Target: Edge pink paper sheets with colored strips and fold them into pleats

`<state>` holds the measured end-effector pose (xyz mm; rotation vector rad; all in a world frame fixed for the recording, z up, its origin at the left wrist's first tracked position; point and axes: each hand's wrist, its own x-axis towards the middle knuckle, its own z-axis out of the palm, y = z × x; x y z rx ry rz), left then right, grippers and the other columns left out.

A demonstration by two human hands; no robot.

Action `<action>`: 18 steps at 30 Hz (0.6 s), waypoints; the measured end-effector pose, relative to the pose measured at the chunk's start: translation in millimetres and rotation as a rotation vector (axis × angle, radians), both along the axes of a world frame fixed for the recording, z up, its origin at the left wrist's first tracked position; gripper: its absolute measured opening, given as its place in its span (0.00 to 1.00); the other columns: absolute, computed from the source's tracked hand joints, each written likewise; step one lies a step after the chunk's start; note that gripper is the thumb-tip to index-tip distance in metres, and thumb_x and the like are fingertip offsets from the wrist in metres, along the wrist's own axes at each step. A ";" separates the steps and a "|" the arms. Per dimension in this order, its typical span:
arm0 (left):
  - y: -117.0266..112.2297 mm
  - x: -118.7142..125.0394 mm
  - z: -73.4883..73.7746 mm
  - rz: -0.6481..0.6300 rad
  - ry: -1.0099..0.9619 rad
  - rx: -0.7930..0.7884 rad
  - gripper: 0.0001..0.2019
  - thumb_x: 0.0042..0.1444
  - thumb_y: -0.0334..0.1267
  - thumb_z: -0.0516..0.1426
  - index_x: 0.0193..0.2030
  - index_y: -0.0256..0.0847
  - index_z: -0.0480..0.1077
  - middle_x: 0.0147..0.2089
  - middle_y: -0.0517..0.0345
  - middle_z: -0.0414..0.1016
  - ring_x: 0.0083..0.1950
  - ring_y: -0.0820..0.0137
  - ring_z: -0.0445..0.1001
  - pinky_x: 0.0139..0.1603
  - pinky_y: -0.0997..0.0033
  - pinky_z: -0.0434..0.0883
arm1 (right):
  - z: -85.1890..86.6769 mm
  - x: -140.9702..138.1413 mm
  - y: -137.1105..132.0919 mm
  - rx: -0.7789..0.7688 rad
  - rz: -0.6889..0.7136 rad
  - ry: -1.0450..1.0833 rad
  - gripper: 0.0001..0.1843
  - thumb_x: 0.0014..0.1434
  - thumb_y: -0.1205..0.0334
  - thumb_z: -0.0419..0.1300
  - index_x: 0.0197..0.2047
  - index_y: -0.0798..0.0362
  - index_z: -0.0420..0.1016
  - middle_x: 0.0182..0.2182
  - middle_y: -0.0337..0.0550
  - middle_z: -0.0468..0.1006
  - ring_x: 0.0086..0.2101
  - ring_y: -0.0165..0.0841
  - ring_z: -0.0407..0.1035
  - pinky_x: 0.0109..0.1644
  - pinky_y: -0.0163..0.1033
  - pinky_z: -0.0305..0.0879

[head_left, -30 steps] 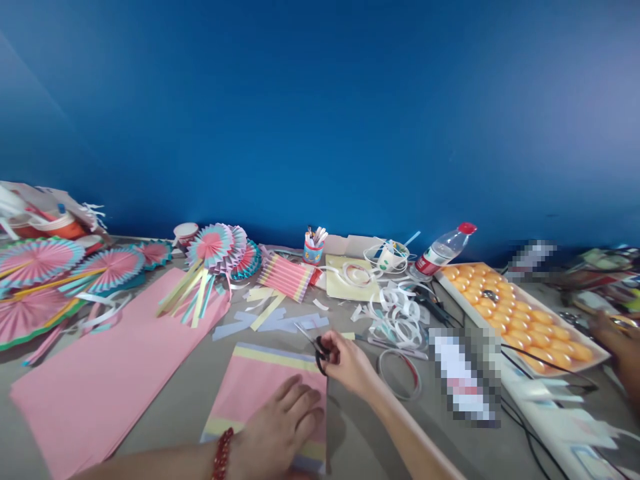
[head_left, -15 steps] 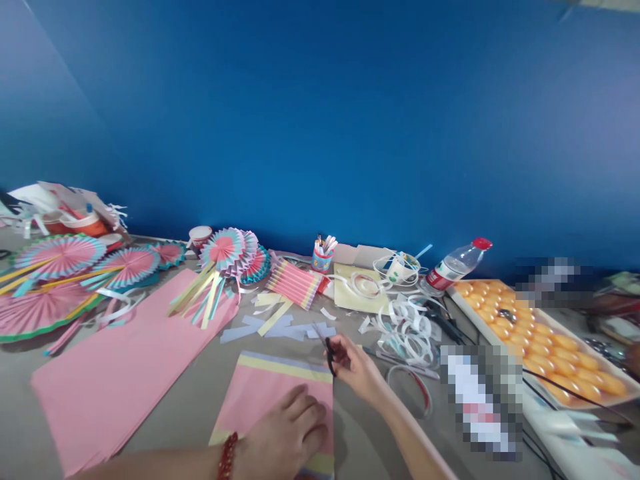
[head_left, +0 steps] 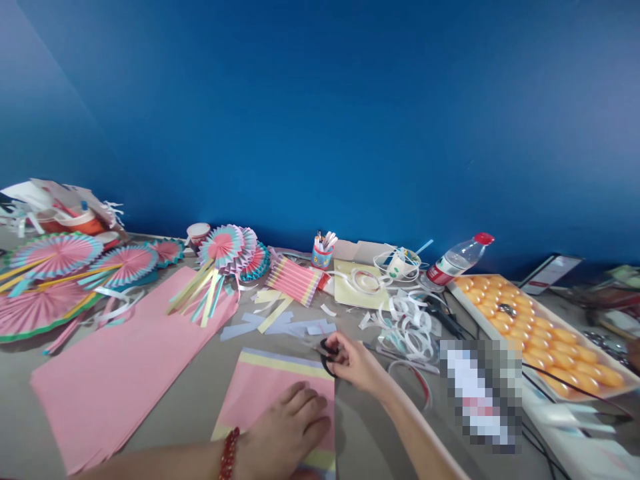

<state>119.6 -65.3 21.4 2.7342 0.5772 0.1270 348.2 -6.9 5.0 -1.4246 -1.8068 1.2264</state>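
My left hand, with a red bead bracelet at the wrist, lies palm down with fingers slightly apart. It presses on a pink sheet of paper edged with yellow and lilac strips. My right hand is closed around the black handles of a pair of scissors. The scissors are at the sheet's far right corner; their blades are blurred, and I cannot tell whether they touch the paper. Just beyond lie lilac and yellow paper strips. A pleated pink paper piece rests behind these.
To the left are a stack of pink paper and several paper fans. Curled white strips, a tilted plastic bottle and a tray of orange domes occupy the right. A pen cup stands by the blue wall.
The scissors have turned in my right hand, their blades swinging from pointing away toward the left. My left hand stays on the sheet. The view has shifted slightly.
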 end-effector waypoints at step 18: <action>27.2 -25.8 103.4 0.236 -0.343 0.216 0.10 0.60 0.25 0.48 0.44 0.39 0.65 0.43 0.51 0.73 0.42 0.65 0.73 0.45 0.64 0.71 | 50.7 -10.8 -1.1 -0.313 -0.275 0.755 0.21 0.43 0.64 0.72 0.37 0.51 0.65 0.32 0.35 0.71 0.30 0.26 0.65 0.33 0.30 0.66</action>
